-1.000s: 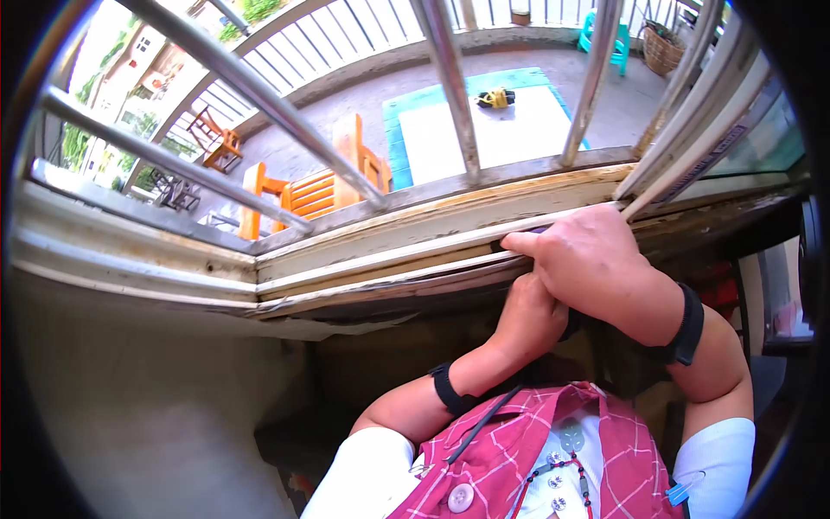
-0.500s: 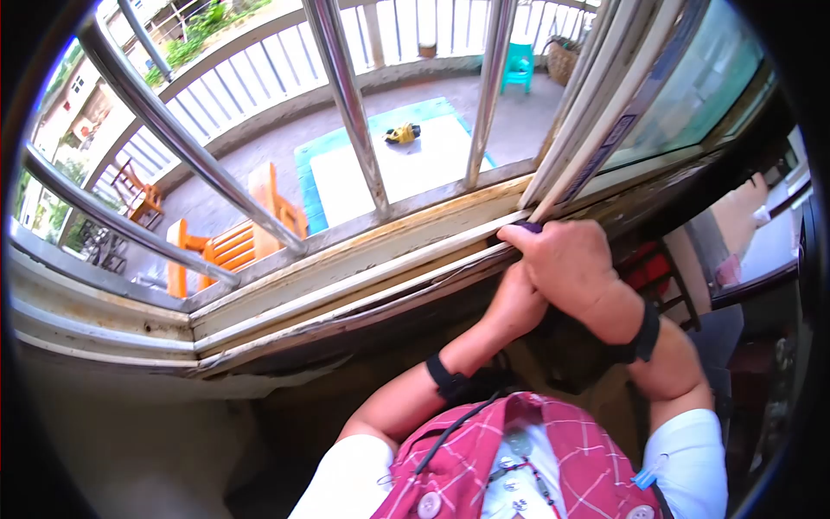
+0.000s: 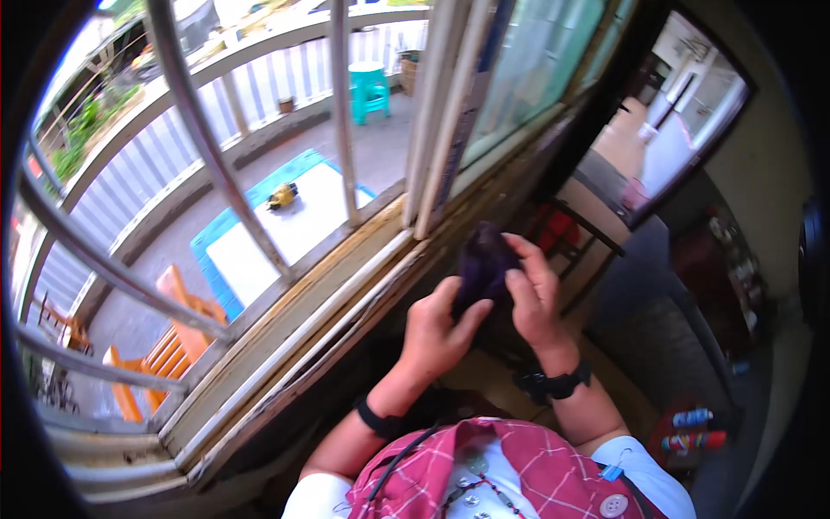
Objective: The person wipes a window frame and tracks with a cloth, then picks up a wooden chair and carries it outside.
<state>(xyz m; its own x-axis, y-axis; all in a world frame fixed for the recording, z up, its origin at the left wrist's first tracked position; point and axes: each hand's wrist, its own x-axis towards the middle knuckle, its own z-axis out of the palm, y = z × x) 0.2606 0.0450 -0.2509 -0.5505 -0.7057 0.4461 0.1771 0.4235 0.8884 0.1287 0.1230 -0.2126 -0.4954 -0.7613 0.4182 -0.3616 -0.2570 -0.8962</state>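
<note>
A dark purple cloth [image 3: 486,261] is bunched up between my two hands, apart from the window frame. My left hand [image 3: 435,330] pinches its lower left side with thumb and fingers. On the other side, my right hand [image 3: 536,294] grips the cloth's right edge, fingers bent around it. Just to the left of the hands runs the worn window sill track [image 3: 346,316], its paint chipped and stained. The edge of the sliding window sash [image 3: 447,130] stands above and left of the cloth.
Metal bars [image 3: 203,143] cross the window opening. Outside are a white table with a blue border [image 3: 226,285], an orange wooden chair [image 3: 169,346] and a teal stool [image 3: 369,93]. A red-seated chair [image 3: 558,229] stands indoors beyond my right hand; spray cans [image 3: 692,441] lie at lower right.
Both hands have come away from the sill track, with the cloth now between them. They were stacked on the track near the sash. The view has turned to the right.
</note>
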